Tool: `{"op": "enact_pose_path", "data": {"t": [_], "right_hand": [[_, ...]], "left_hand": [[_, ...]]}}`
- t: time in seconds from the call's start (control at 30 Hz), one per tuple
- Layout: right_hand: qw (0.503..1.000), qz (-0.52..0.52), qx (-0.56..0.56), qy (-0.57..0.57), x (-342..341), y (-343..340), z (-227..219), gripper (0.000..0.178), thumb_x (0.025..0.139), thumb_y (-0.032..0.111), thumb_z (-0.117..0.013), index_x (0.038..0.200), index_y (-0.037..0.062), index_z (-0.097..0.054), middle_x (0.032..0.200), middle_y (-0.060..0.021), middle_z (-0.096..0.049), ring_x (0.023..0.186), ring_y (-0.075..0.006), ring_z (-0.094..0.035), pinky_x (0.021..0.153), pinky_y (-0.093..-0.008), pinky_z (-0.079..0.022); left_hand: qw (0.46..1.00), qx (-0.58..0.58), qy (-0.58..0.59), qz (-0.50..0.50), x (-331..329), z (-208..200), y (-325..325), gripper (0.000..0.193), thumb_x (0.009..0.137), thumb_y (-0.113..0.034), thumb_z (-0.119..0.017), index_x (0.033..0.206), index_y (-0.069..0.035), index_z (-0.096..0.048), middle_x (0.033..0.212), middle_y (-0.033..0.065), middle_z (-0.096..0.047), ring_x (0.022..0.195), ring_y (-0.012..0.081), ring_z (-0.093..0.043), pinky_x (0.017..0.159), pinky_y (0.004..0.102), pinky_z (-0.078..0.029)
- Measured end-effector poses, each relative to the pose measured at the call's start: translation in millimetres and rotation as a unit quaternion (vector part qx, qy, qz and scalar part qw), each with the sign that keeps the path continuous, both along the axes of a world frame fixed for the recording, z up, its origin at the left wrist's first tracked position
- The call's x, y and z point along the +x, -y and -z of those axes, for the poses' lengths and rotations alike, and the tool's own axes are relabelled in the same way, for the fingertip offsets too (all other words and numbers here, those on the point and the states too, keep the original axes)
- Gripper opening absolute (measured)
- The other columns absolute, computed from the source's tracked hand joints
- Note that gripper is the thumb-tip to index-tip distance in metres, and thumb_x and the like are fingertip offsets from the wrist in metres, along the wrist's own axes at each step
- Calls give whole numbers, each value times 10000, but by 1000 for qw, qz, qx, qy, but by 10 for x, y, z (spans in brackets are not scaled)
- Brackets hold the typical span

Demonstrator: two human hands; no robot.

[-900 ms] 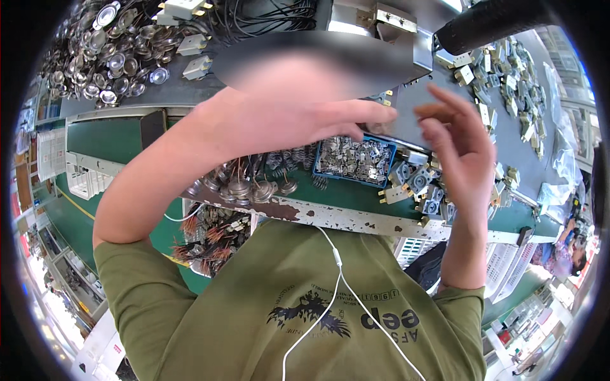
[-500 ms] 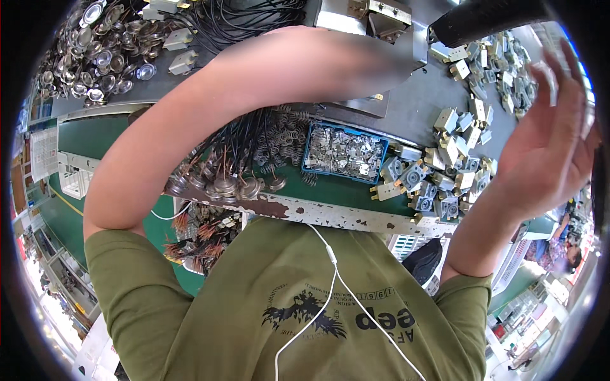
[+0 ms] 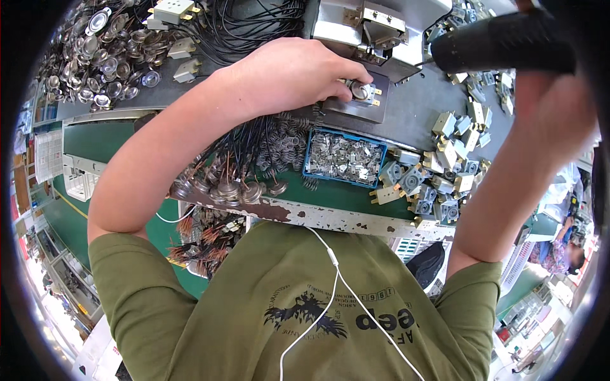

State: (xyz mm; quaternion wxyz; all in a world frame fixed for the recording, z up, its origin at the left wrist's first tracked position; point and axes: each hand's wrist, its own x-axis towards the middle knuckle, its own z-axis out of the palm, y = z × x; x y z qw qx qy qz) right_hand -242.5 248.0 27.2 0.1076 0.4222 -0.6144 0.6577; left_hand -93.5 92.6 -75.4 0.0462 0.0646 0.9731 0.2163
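Note:
My left hand reaches across the bench. Its thumb and forefinger close around a small thermostat, a round metal cap on a boxy body with brass terminals. This part sits on a dark metal block in front of a metal press. At the far right, my right hand is smeared by motion. It is right by a thick black handle, and its fingers are partly hidden, so its grip cannot be made out.
A blue tray of small metal clips is near the bench edge. White and grey switch bodies lie loose to the right. Round metal caps are heaped at far left, beside black wires. Springs lie left of the tray.
My left hand has drawn back left from the press, leaving the thermostat on the block visible. My right hand has moved up to the black handle, which sits slightly lower.

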Motion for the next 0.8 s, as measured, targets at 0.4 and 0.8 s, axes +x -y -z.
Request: {"op": "enact_pose_path", "data": {"t": [0.4,0.8], "right_hand": [[969,-161,-186,-9,-25,46,65,139,932,-10,-688,1001,-124,-648,891,-230,-690,631,-241,-643,536,-357,-532],[974,-105,-193,57,301,205,108,171,921,6,-739,990,-77,-607,835,-199,-688,595,-217,-634,539,-379,-560]], "left_hand": [[999,-31,-3,31,39,-19,-31,371,979,-229,-622,1350,-223,-605,923,82,-731,879,310,-708,721,418,-560],[999,-5,-6,33,64,-16,-24,217,947,-200,-604,1155,-138,-622,901,83,-750,902,310,-731,728,447,-581]]}}
